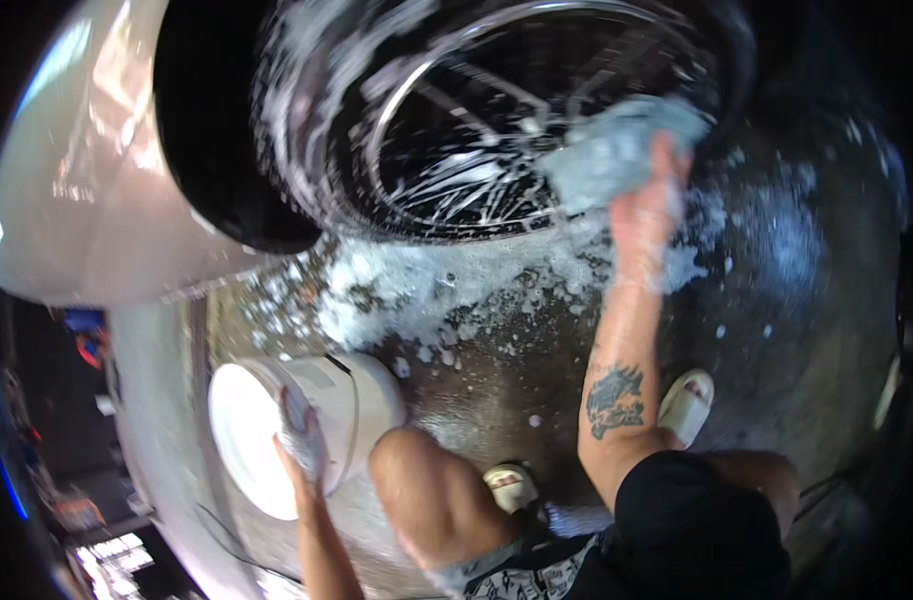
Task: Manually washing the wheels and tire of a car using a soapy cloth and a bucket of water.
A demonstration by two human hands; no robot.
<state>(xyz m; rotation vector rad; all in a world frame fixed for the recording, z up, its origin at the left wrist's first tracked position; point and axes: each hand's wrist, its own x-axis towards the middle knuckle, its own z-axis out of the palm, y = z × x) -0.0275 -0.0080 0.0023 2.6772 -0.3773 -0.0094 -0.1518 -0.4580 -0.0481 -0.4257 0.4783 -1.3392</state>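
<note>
My right hand (651,199) is closed on a wet grey-blue cloth (614,154), held against the lower right part of a car's spoked wheel (494,172). White suds streak the spokes and the black tire (299,142). At lower left, my left hand (303,442), covered in foam, lies against the rim of a white plastic bucket (366,390). Its fingers are partly hidden by glare and foam, so its hold on the rim is unclear. The bucket's inside is washed out by bright light.
The car's pale painted body panel (119,217) curves at upper left. Foam (426,285) lies on the wet concrete floor (501,390) below the wheel. My feet in light slides (510,486) and my bent knee are close to the bucket. A thin cable (235,551) runs at lower left.
</note>
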